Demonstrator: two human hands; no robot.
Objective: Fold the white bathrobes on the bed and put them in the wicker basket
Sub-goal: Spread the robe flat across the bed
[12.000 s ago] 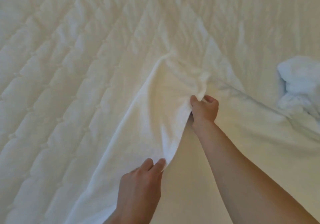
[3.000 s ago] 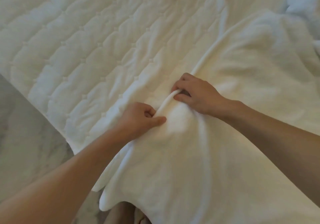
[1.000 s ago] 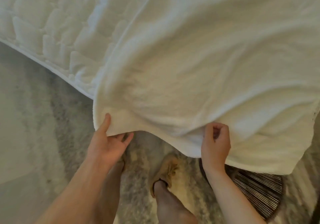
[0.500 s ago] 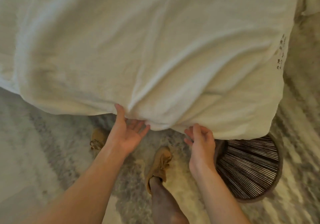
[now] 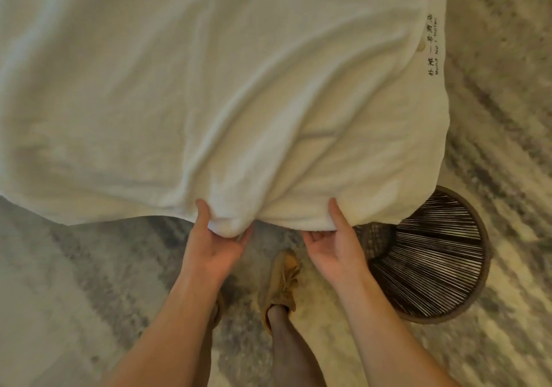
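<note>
My left hand (image 5: 215,244) and right hand (image 5: 336,249) each pinched the white bathrobe (image 5: 239,87) at its near hem, close to the wicker basket (image 5: 433,255). It looked soft, floppy and probably weighty, best gripped along that hem.

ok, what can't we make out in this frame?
Head view only.
Wicker basket: upper rim hidden behind the bathrobe.
Left hand and right hand: fingers mostly hidden under the hem.
Bathrobe: top and left cut off by frame edges.
Printed lettering: too small to read.
</note>
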